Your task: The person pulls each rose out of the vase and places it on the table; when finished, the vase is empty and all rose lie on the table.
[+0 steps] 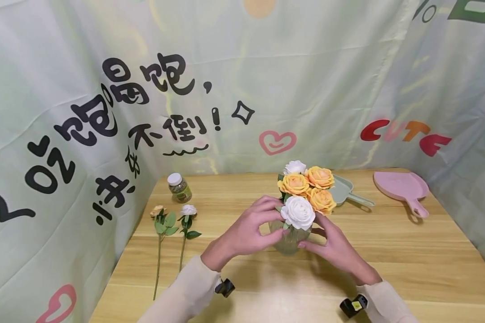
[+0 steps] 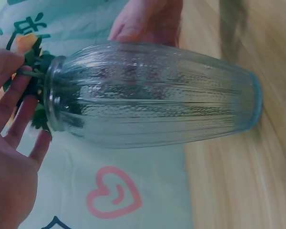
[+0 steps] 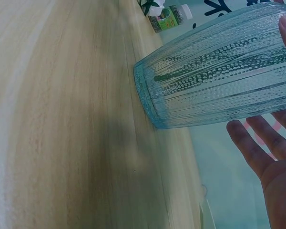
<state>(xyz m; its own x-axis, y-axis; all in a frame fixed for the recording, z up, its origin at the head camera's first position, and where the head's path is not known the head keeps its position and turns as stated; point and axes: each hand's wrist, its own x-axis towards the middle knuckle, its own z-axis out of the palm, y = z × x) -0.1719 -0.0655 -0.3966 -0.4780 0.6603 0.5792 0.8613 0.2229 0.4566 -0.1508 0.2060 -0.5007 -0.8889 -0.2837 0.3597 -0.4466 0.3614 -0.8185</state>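
Note:
An upright ribbed clear glass vase holds a bunch of artificial roses, orange-yellow roses and white roses. My left hand is at the vase's mouth, its spread fingers touching the greenery under the blooms; the left wrist view shows those fingers beside the rim. On the other side, my right hand holds the vase, thumb on the near face and fingers bent round its side. The ribbed glass body fills much of the right wrist view. Whether the base touches the table cannot be told.
On the wooden table, a yellow rose stem and a white rose stem lie at left. Behind them stands a white-lidded jar. A grey-green pan-shaped tray and a pink one lie at back right, before a printed curtain.

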